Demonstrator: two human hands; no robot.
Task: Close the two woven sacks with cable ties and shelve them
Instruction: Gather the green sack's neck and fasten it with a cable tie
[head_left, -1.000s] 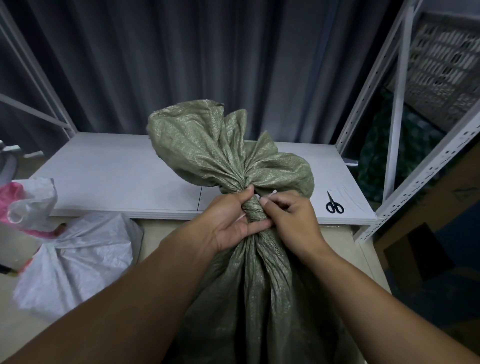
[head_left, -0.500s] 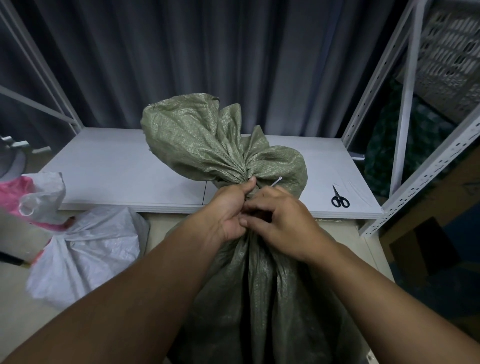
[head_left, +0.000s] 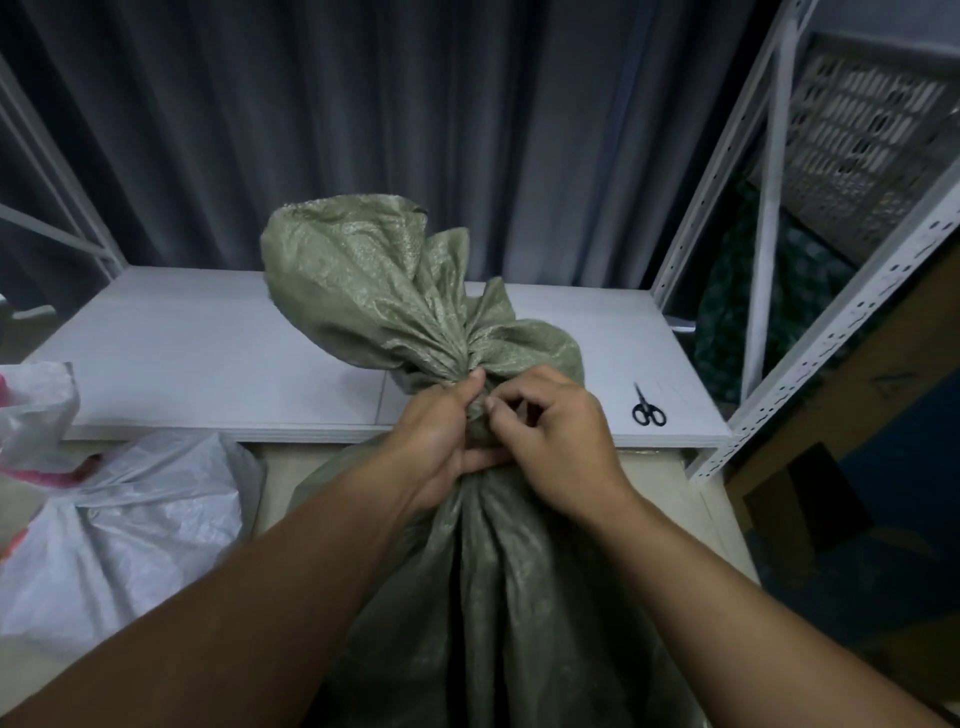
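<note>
Olive-green woven sack (head_left: 483, 571) noted standing upright, its neck gathered and twisted, loose mouth fabric flared above the neck and tilted to the left. Left hand (head_left: 441, 441) brought in from the sack's lower left, forearm angled upward; fingers wrapped round the left side of the neck, thumb raised against the fabric just below the flare, grip clamped tight on the sack. Right hand (head_left: 561, 441) brought in from the sack's lower right, wrist bent, back of the hand turned to the camera; fingers curled inward, thumb and forefinger tips pinched together on the right side of the neck, touching the left thumb. Whether a cable tie lies under those fingertips cannot be told. Flat white shelf board (head_left: 208, 353) seen directly behind the sack, with the flared mouth overlapping it. Small black-handled scissors (head_left: 648, 410) laid on the board just right of the sack's neck, apart from both hands. White crinkled sack (head_left: 119, 530) recorded low to the sack's left, its top bunched. White perforated metal upright (head_left: 831, 332) to the sack's right; grey pleated curtain (head_left: 363, 130) behind.
</note>
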